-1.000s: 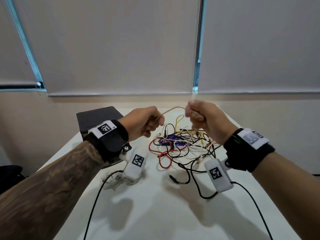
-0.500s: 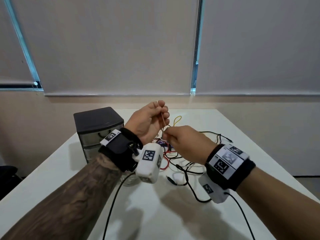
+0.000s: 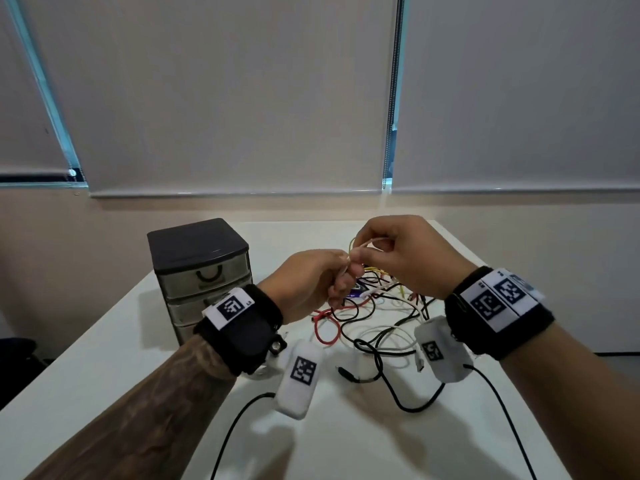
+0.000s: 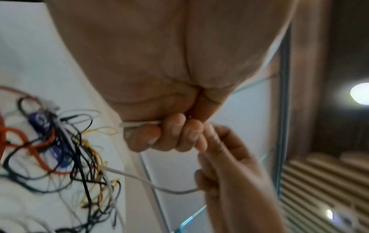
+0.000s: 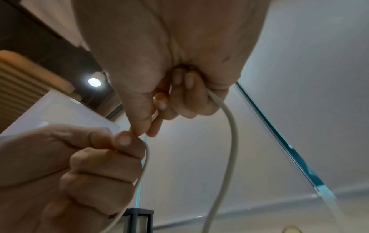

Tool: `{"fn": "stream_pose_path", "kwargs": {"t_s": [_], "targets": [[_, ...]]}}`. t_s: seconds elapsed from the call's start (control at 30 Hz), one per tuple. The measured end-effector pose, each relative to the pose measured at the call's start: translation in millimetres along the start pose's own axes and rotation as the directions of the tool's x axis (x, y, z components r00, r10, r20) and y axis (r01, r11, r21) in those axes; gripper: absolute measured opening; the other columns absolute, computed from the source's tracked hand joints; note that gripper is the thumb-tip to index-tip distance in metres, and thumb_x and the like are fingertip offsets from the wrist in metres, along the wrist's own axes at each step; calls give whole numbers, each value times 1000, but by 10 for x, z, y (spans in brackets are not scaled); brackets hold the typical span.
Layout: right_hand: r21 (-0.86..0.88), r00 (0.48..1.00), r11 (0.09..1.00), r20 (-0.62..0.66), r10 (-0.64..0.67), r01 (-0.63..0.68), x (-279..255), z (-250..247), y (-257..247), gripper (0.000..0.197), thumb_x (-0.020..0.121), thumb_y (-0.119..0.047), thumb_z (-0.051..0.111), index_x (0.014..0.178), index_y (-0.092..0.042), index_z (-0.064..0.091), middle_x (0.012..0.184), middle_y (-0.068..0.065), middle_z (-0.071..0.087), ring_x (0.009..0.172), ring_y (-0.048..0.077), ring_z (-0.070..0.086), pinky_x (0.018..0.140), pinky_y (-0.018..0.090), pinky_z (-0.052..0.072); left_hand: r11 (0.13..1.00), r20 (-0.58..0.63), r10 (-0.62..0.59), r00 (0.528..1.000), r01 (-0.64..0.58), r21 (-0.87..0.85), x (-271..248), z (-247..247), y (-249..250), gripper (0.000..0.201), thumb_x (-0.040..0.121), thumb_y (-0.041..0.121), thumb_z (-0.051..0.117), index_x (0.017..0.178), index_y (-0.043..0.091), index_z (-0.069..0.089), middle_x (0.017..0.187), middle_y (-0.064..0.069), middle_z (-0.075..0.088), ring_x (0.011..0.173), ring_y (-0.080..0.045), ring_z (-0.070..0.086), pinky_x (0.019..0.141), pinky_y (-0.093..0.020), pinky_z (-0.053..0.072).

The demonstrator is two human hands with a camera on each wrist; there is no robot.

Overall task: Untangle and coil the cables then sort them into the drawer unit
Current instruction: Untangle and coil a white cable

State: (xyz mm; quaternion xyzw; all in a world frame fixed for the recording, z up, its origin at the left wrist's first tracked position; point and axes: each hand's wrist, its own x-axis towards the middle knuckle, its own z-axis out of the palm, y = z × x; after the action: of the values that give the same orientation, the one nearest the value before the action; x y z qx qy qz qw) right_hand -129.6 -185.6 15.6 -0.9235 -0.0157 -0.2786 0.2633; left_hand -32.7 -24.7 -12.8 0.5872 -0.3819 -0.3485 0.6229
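Both hands are raised above a tangle of cables [image 3: 374,313] of red, black, yellow and white on the white table [image 3: 104,368]. My left hand [image 3: 311,282] is fisted round a thin white cable [image 5: 231,141], whose turns show under its curled fingers [image 4: 171,134]. My right hand [image 3: 398,254] pinches the same white cable [image 3: 372,242] between thumb and fingers, right against the left fist. A length of it [image 4: 151,184] sags from the right hand [image 4: 225,165] down into the tangle [image 4: 66,154]. The dark-topped drawer unit [image 3: 201,271] stands at the left with its drawers closed.
A black lead [image 3: 391,382] with a loose plug and a white cable [image 3: 391,344] lie on the near side of the tangle. Thin black wires run from both wrist cameras toward me. Roller blinds [image 3: 242,98] cover the windows behind the table.
The right hand rose from below the left hand to just above and beside it, carrying the white cable. The left hand dropped lower and closed from upright fingers into a fist.
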Motion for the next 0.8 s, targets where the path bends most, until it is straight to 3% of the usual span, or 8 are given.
{"fn": "stream_pose_path", "kwargs": {"t_s": [0.1,0.2,0.3,0.43,0.5,0.6,0.7,0.8], "targets": [[249,997,967,-43,61,-49,-7,81,141,7,89,-24,75,86,-19,71,65,7,62,57,8,47,57,19,40,985,118,-71,990,89,-149,-24,-63,15,25,98,14,33,91,8,56,64,0,36,58,-13,30,55,-25,31],[352,982,932,-128,139,-86,11,203,255,10,94,-25,70,91,-16,74,77,13,66,63,4,53,62,17,42,926,191,43,981,33,-377,-12,-86,15,22,99,15,38,93,9,59,68,2,37,61,-11,34,59,-23,34],[390,979,906,-50,196,-162,17,404,290,16,99,-23,63,102,-12,75,65,-1,62,48,0,49,50,12,38,822,63,164,984,-101,-560,69,-77,-6,24,102,13,35,99,6,59,72,1,42,64,-10,40,61,-23,41],[115,963,972,201,180,-206,-20,588,182,18,103,-27,52,93,-31,66,68,-8,61,60,11,53,61,28,44,699,-204,163,965,-259,-666,231,-125,-69,20,101,8,40,103,4,59,79,-3,61,64,-9,60,67,-26,57],[-63,948,989,283,148,-135,-39,607,69,22,103,-23,46,86,-22,60,75,-5,60,68,13,54,67,31,45,702,-336,171,926,-354,-617,305,-187,-103,20,102,6,40,101,3,60,79,-5,69,66,-12,66,73,-30,60],[-168,950,985,301,80,-30,-76,536,-86,35,103,-31,49,73,-14,54,65,-4,51,59,10,47,58,32,39,756,-450,245,859,-460,-465,367,-328,-135,19,102,4,41,101,2,60,81,-7,72,72,-16,70,77,-32,60],[-75,974,996,218,61,-46,-75,327,-181,37,99,-38,57,74,-13,65,58,-8,54,52,7,46,52,24,35,837,-451,308,838,-464,-289,368,-414,-175,18,101,3,43,102,1,61,81,-8,72,73,-18,69,75,-31,59],[209,990,969,77,118,-132,-32,106,-247,31,97,-33,63,73,-16,71,44,-12,49,40,5,43,45,17,39,914,-367,356,860,-401,-53,362,-374,-208,19,101,3,45,102,0,64,82,-10,71,72,-18,68,70,-26,55]]}}
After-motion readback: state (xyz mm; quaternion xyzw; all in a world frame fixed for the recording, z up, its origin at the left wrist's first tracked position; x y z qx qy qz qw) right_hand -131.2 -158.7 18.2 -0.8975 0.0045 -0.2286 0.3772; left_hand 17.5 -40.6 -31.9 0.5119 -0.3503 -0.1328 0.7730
